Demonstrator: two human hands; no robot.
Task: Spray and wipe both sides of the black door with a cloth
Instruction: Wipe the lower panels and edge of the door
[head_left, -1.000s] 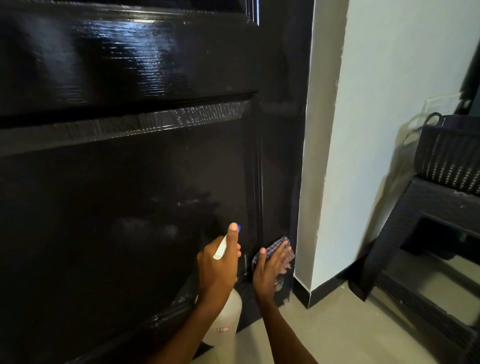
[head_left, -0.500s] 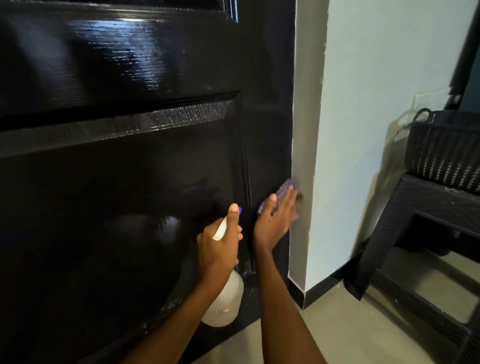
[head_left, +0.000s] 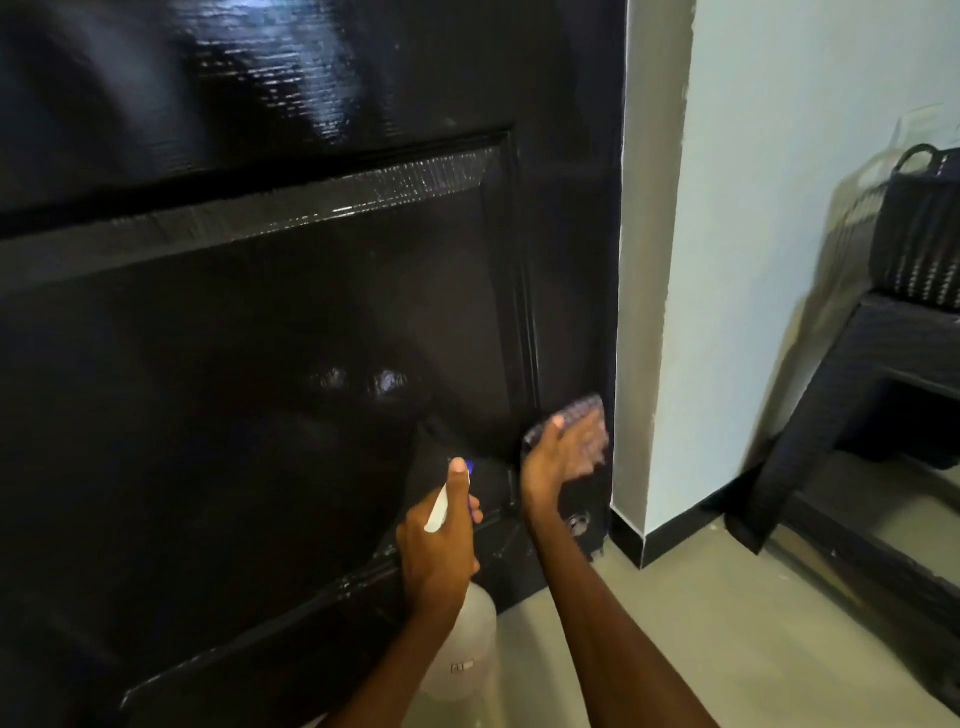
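My right hand (head_left: 563, 452) presses the checked cloth (head_left: 582, 408) flat against the black door (head_left: 311, 312) near its lower right edge, fingers blurred; my left hand (head_left: 439, 551) grips the spray bottle (head_left: 465, 649), its body half hidden behind my wrist

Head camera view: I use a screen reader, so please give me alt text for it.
A person's right hand presses a checked cloth flat against the lower right edge of a glossy black door, while the left hand grips a white spray bottle. A pale wall stands to the right.
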